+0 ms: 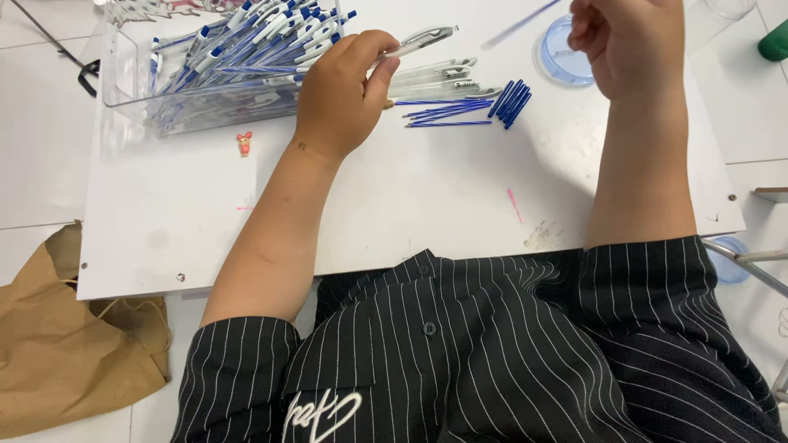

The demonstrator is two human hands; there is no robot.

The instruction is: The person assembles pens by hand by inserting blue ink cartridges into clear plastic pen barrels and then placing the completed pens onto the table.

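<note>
1. White tabletop [394,205]: flat board, fills most of the head view; carries all parts below.
2. Brown paper bag [57,344]: on floor, lower left, off the board.
3. Clear plastic bin [123,90]: top-left of board, packed w/ assembled blue-and-white pens [246,37].
4. Left hand [345,90]: just right of bin, above the board. Fingers closed around a clear pen barrel [414,39] w/ clip; barrel pinched btwn thumb and fingertips, pointing right and slightly up.
5. Right hand [628,41]: raised at top right, fingers curled in. Thin blue refill [517,25] runs down-left from it; grip pt at the frame edge, so cannot tell if the refill is actually clamped.
6. Round clear-blue lid [562,57]: flat on board, just left of right hand.
7. Spare clear barrels [443,78]: row lying on board, right of left hand.
8. Blue refills [447,111]: loose bundle below barrels; short blue caps [510,100] beside them, to the right.
9. Small pink-red figurine [244,143]: on board, below bin.
</note>
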